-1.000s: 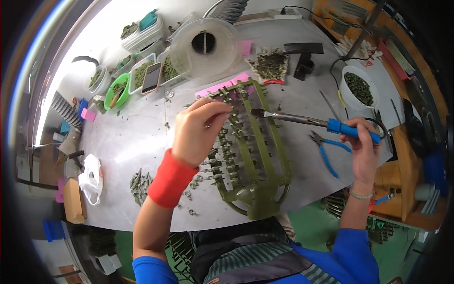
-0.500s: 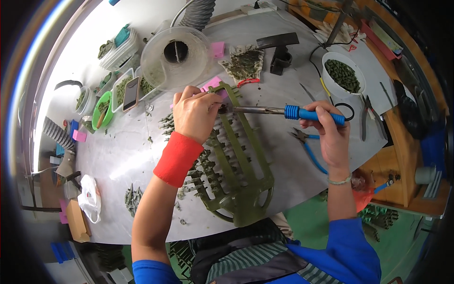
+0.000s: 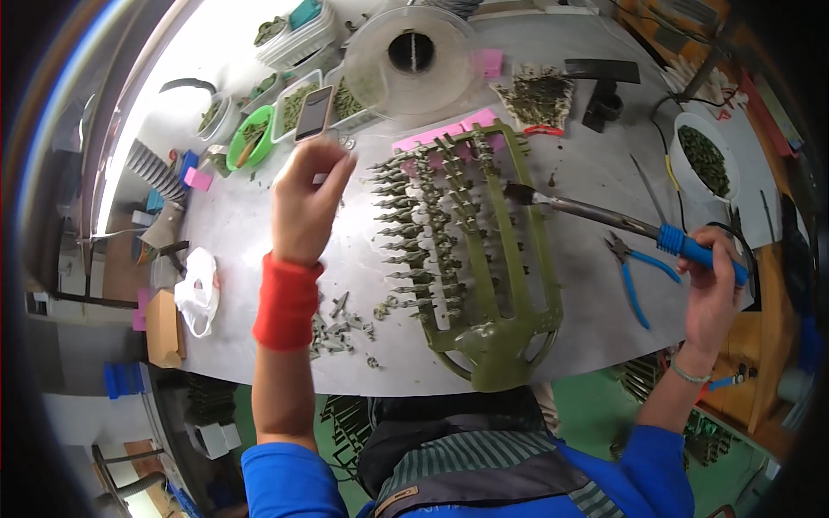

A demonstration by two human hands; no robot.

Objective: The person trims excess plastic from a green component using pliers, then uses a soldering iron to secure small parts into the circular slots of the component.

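My right hand (image 3: pixel 712 268) is closed around the blue handle of a soldering iron (image 3: pixel 604 216). The iron's wide dark tip reaches over an olive-green plastic frame (image 3: pixel 505 341), close to one of its long bars. Rows of small green moulded parts (image 3: pixel 404 231) stand along the frame's left bars. My left hand (image 3: pixel 309 194), above a red wristband, is raised left of the frame, apart from it. Its fingers are curled in and partly smeared by motion; anything between them is hidden. Pink blocks (image 3: pixel 447 131) lie under the frame's far end.
Blue-handled pliers (image 3: pixel 637 272) lie right of the frame. Loose grey-green pieces (image 3: pixel 341 332) are scattered left of it. Farther back are a phone (image 3: pixel 313 114), a green bowl (image 3: pixel 233 154), a clear round funnel (image 3: pixel 367 69), a stained glove (image 3: pixel 537 97) and a white tub of green pieces (image 3: pixel 684 160).
My left hand has moved left, off the frame. My right hand has drawn the iron right and toward me. The view has shifted, so the rows of parts are now uncovered.
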